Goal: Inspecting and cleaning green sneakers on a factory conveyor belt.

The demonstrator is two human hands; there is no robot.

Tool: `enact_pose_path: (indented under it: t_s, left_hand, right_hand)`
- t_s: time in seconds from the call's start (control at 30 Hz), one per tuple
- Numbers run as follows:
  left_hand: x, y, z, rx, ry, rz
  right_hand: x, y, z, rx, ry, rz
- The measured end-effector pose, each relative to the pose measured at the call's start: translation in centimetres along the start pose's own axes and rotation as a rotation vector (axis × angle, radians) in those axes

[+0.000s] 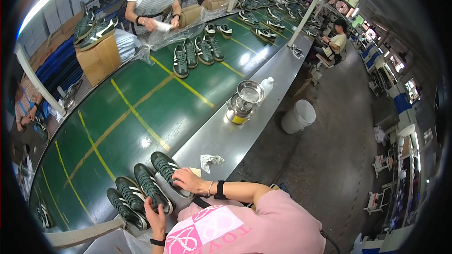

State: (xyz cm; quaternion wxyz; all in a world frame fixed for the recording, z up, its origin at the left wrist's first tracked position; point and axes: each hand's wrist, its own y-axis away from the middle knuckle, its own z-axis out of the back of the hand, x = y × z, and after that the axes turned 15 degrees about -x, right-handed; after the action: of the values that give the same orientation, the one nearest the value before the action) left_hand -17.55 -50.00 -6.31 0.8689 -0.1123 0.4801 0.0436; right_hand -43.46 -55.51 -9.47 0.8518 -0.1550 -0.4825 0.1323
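Four dark green sneakers with white stripes stand side by side at the near end of the green conveyor belt (141, 136). My right hand (188, 180) is closed over the heel opening of the rightmost sneaker (163, 165). Beside it, my left hand (155, 214) has its fingers apart at the heel of the second sneaker from the right (147, 181). The third sneaker (128, 190) and the leftmost sneaker (121, 204) stand untouched to the left of that hand. A crumpled white cloth (211, 161) lies on the metal ledge (245, 148) near my right hand.
A metal pot with a dish (242, 103) and a white bottle (267, 86) stand on the ledge. More sneakers (197, 51) sit farther along the belt. Across it, a person (153, 4) handles something white. A white bucket (299, 115) is on the floor; another person (335, 42) sits beyond.
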Motion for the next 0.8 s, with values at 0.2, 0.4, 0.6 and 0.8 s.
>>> enact_pose_path:
  t_s: [0.2, 0.4, 0.6, 0.8]
  left_hand:
    - [1.0, 1.9, -1.0, 0.21, -0.293, -0.163]
    - [2.0, 1.1, -1.6, 0.222, -0.337, -0.275]
    - [3.2, 1.4, -1.9, 0.314, -0.401, -0.342]
    - [4.7, 1.9, -2.3, 0.314, -0.409, -0.377]
  right_hand:
    - [0.8, -0.6, -0.4, -0.112, -0.076, -0.322]
    - [1.5, 2.6, 1.2, 0.148, 0.023, -0.205]
    - [1.7, 3.7, 1.0, 0.041, -0.049, -0.312]
    - [1.7, 2.8, -0.2, 0.184, 0.293, 0.249]
